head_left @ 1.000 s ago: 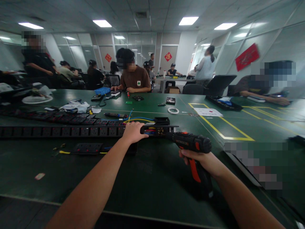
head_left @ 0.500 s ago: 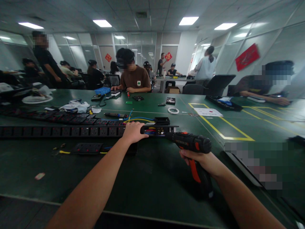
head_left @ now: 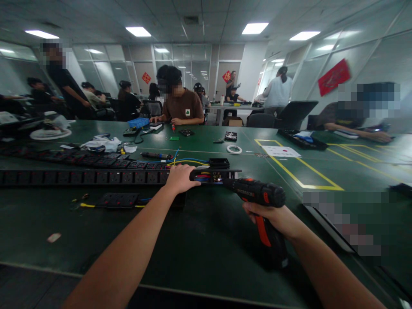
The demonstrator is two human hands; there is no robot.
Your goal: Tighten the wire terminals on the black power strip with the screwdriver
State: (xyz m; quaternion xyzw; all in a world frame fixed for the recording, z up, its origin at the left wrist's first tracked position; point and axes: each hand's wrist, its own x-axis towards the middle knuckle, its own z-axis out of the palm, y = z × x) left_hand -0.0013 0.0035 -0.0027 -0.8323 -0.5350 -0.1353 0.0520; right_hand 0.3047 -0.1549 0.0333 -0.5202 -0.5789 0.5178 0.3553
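Distant co-worker [head_left: 232,80] has moved right past 福 sign [head_left: 226,76]; left fingers [head_left: 185,168] clasp socket strip [head_left: 109,177], right fingers [head_left: 250,209] lettered drill [head_left: 259,192]

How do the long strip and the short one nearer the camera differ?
The long strip runs past the picture's left edge; the short strip ends within view. The long strip is held by the left hand; no hand touches the short strip. Both are black, with red details.

1. Drill [head_left: 260,192], near R: blk w/ orange trim.
2. Long socket strip [head_left: 96,177], L: blk, red dots.
3. Wires [head_left: 193,162], far side of strip: yel + blue.
4. Table [head_left: 199,262]: dk grn; tape outline [head_left: 322,187], R: yel.
5. Basket [head_left: 138,122], far L: blue.
6. Wall sign [head_left: 334,77], far R: red.
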